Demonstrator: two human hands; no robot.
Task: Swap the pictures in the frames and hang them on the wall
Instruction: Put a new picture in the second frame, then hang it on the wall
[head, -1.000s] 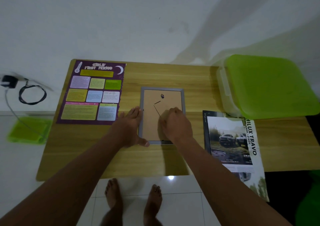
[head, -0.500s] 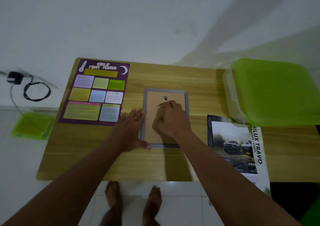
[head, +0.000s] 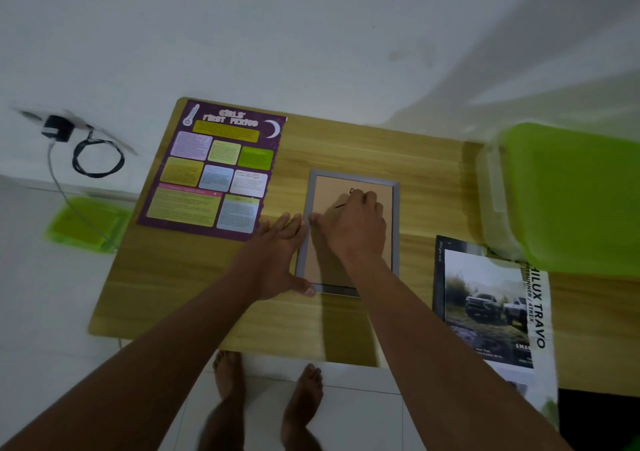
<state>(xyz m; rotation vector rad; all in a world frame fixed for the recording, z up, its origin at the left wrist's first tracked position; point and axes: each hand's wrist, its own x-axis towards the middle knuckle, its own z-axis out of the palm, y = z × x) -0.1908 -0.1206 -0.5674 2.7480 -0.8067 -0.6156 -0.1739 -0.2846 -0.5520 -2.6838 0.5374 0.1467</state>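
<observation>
A grey picture frame (head: 395, 222) lies face down in the middle of the wooden table (head: 194, 284), its brown backing board (head: 329, 191) upward. My left hand (head: 277, 256) lies flat against the frame's left edge, thumb at its near left corner. My right hand (head: 353, 225) rests on the backing board, fingers curled at the small metal hanger and thin black stand near the top. A purple poster (head: 218, 170) lies at the table's left. A truck picture (head: 491, 298) lies at the right.
A clear storage box with a green lid (head: 575, 197) sits at the table's right end. On the floor to the left are a green lid (head: 86, 225) and a black charger with coiled cable (head: 97, 156). My bare feet (head: 266, 391) stand at the table's near edge.
My right hand slid up the backing board from the frame's lower part to the hanger near its top. The left hand stayed at the frame's left edge. The camera shifted slightly.
</observation>
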